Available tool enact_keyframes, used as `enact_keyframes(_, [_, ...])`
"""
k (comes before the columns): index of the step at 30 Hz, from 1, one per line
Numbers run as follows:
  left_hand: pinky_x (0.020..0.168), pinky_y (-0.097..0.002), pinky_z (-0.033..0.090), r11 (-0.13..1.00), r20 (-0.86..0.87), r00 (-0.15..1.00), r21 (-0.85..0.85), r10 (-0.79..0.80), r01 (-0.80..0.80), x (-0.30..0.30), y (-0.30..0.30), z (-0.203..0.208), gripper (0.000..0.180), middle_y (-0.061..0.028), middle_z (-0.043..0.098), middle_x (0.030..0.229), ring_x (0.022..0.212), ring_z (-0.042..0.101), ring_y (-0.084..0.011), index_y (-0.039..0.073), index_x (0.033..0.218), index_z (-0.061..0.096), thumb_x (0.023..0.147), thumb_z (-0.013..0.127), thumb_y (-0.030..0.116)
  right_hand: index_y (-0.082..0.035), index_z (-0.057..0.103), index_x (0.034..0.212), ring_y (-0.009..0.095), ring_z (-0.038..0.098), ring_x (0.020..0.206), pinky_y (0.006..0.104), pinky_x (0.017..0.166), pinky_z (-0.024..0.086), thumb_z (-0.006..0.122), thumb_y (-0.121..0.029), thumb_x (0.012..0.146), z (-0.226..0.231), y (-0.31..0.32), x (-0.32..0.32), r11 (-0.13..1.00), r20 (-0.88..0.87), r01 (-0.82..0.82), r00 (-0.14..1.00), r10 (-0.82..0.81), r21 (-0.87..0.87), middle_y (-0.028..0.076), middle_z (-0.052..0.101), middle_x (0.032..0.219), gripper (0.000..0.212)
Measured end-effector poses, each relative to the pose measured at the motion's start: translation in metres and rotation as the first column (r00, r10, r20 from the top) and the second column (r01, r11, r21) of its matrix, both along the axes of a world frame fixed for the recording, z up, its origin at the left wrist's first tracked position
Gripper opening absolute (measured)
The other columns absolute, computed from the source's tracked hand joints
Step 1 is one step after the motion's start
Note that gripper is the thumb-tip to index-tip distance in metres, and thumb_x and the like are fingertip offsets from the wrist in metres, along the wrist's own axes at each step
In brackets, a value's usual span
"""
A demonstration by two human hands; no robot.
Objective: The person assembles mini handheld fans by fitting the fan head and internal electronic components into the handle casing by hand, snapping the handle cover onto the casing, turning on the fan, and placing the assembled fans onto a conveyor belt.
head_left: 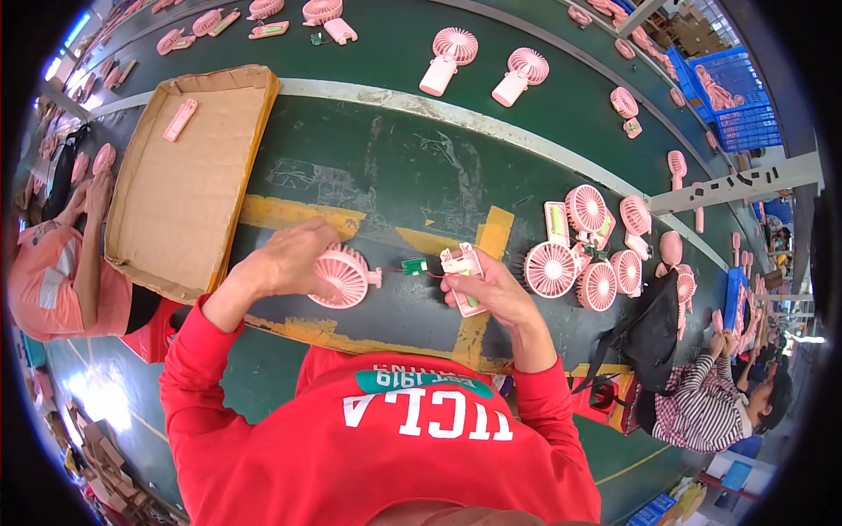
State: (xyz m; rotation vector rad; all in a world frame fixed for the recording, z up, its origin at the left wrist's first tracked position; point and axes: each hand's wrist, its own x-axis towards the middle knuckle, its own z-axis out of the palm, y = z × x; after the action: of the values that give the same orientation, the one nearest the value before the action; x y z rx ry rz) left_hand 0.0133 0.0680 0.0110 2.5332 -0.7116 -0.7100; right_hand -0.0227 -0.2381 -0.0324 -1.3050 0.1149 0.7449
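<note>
On the dark green bench in front of me, my left hand [294, 260] grips the left side of a round pink fan head [344, 277], its thumb on the grille. A thin wire joins the fan's short neck to a small green circuit board [414, 266], which hangs between my hands. My right hand [498, 296] is closed around a pink handle shell [463, 260], with the thumb pressed across it. Part of the shell is open toward me, and a pale green part shows near its lower end. Wires run from the board to the shell.
A shallow cardboard tray [189, 188] with a pink handle cover [181, 120] stands at left. Several pink fans [598, 287] cluster at right beside a black bag [649, 333]. Beyond a pale rail [386, 95], more fans [447, 60] lie on a green belt. Co-workers sit both sides.
</note>
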Motion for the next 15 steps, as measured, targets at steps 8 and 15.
enact_keyframes(8, [0.082, -0.0286, 0.048, 0.518, -0.381, 0.843, -0.667, 0.379, -0.535, 0.004, 0.005, 0.004, 0.058, -0.0047, 0.059, 0.101, 0.092, 0.059, -0.0144, 0.002, 0.111, 0.051, 0.061, 0.08, 0.014, -0.005, 0.055, 0.097, 0.011, 0.058, 0.059, 0.0214, 0.052, 0.048, 0.047, -0.044, 0.093, -0.009, 0.013, 0.004, 0.997, -0.074, -0.075, 0.994, 0.077, 0.027, 0.005, 0.059, 0.073, 0.04])
enact_keyframes(15, [0.09, -0.0312, 0.047, 0.088, -0.628, 0.762, -0.76, 0.16, -0.644, -0.002, -0.054, -0.009, 0.057, -0.0125, 0.059, 0.112, 0.103, 0.059, -0.019, -0.001, 0.127, 0.043, 0.078, 0.067, 0.014, -0.006, 0.058, 0.103, 0.008, 0.057, 0.059, 0.0196, 0.048, 0.047, 0.053, -0.032, 0.092, -0.003, 0.029, -0.003, 0.973, -0.119, -0.231, 0.966, 0.231, 0.013, 0.002, 0.059, 0.077, 0.028])
